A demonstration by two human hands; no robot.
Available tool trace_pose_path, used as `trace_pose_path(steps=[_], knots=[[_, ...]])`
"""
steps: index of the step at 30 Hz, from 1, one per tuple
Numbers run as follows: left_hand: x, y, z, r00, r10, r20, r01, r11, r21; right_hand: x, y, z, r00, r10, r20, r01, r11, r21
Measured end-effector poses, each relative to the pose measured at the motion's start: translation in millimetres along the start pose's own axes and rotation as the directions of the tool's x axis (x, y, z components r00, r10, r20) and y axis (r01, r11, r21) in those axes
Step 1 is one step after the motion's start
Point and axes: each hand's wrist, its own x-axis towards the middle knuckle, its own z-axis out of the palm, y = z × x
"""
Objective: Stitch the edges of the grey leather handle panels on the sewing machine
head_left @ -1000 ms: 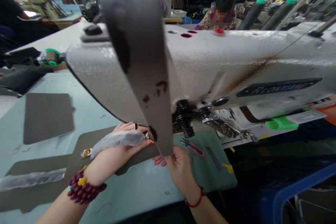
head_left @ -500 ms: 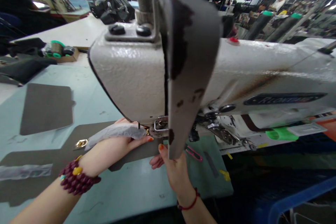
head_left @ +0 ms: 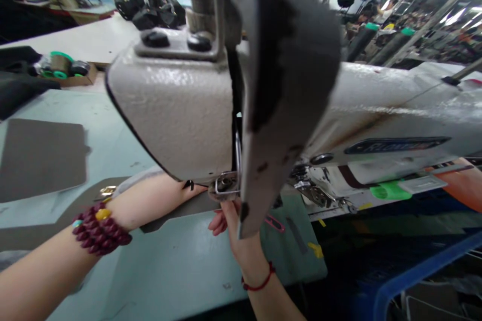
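A sewing machine head point(head_left: 169, 110) fills the middle, its metal guard bar point(head_left: 259, 150) hanging in front. Beneath the head lies a flat grey panel point(head_left: 169, 218) on the pale green table. My left hand point(head_left: 190, 189) reaches over the panel and under the head; its fingers are hidden. My right hand point(head_left: 235, 225) is below the needle area, at the panel's right end. Its lower fingers are curled, and what its fingertips hold is hidden. Beside my left forearm, a gold-coloured clasp point(head_left: 106, 191) shows at the end of a strip in pale wrapping point(head_left: 135, 179).
Another grey panel point(head_left: 45, 158) lies at the left. Pink-handled thread snips point(head_left: 274, 222) are right of my right hand. A box of thread spools point(head_left: 62, 67) stands at the back left. A blue crate point(head_left: 384, 291) stands lower right.
My left hand has moved further under the machine head, hiding its fingers. My right thumb has moved up under the needle area. The view has shifted slightly right.
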Motion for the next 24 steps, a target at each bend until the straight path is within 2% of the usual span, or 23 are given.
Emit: trace_pose_path(steps=[2,4,6,7,8,9,10,11,12,13,14,15,16,19,21,24], knots=[[-19.1,10.5,0.1,0.999,-0.012,0.049,0.004,0.988,0.157,-0.9,-5.5,0.6,1.000,0.006,-0.013,-0.007,1.000,-0.009],[-50.2,22.2,10.0,0.998,-0.030,-0.055,0.040,0.984,0.175,-1.8,-8.0,0.8,1.000,0.010,-0.017,-0.010,1.000,-0.019],[-83.9,32.7,32.5,0.976,-0.037,-0.216,0.039,0.999,0.005,-2.2,-8.1,0.7,1.000,-0.003,-0.004,0.003,0.999,-0.042],[-97.3,37.2,47.7,0.962,-0.080,-0.261,0.048,0.991,-0.126,-2.2,-7.8,0.5,1.000,-0.012,0.003,0.013,0.998,-0.055],[-106.5,41.0,64.4,0.958,-0.170,-0.232,0.093,0.947,-0.307,-2.1,-7.4,0.3,1.000,-0.022,0.006,0.023,0.998,-0.066],[-110.5,44.2,81.2,0.959,-0.249,-0.136,0.150,0.851,-0.503,-2.0,-7.2,0.0,0.999,-0.032,0.010,0.033,0.997,-0.074],[-109.2,46.6,96.6,0.955,-0.297,-0.020,0.203,0.698,-0.687,-1.9,-7.2,-0.3,0.999,-0.037,0.018,0.038,0.996,-0.078],[-103.2,48.1,109.4,0.944,-0.329,0.042,0.216,0.513,-0.831,-1.8,-7.7,-0.6,0.999,-0.040,0.024,0.042,0.996,-0.080],[-93.7,48.5,118.5,0.938,-0.336,0.081,0.203,0.343,-0.917,-1.8,-8.7,-0.9,0.998,-0.049,0.027,0.051,0.995,-0.087],[-82.4,47.6,123.4,0.938,-0.333,0.102,0.184,0.225,-0.957,-1.7,-10.0,-1.1,0.998,-0.064,0.025,0.066,0.993,-0.099],[-71.0,45.5,124.0,0.936,-0.333,0.118,0.181,0.164,-0.970,-1.7,-11.7,-1.2,0.996,-0.083,0.016,0.085,0.989,-0.118],[-60.8,42.5,121.1,0.935,-0.325,0.144,0.206,0.162,-0.965,-1.7,-13.5,-1.3,0.995,-0.104,0.005,0.104,0.985,-0.141],[-52.8,39.0,115.6,0.930,-0.319,0.182,0.255,0.203,-0.946,-1.7,-15.2,-1.3,0.992,-0.126,-0.007,0.123,0.979,-0.165],[-43.3,30.6,94.2,0.893,-0.361,0.268,0.402,0.375,-0.835,-2.2,-18.2,-1.4,0.987,-0.160,-0.021,0.152,0.966,-0.210],[-44.6,29.4,84.0,0.879,-0.410,0.243,0.427,0.449,-0.785,-3.6,-18.3,-2.3,0.984,-0.178,-0.023,0.168,0.959,-0.229],[-47.5,30.7,80.6,0.862,-0.481,0.160,0.417,0.493,-0.763,-7.5,-18.1,-6.0,0.982,-0.189,0.014,0.187,0.955,-0.231]])
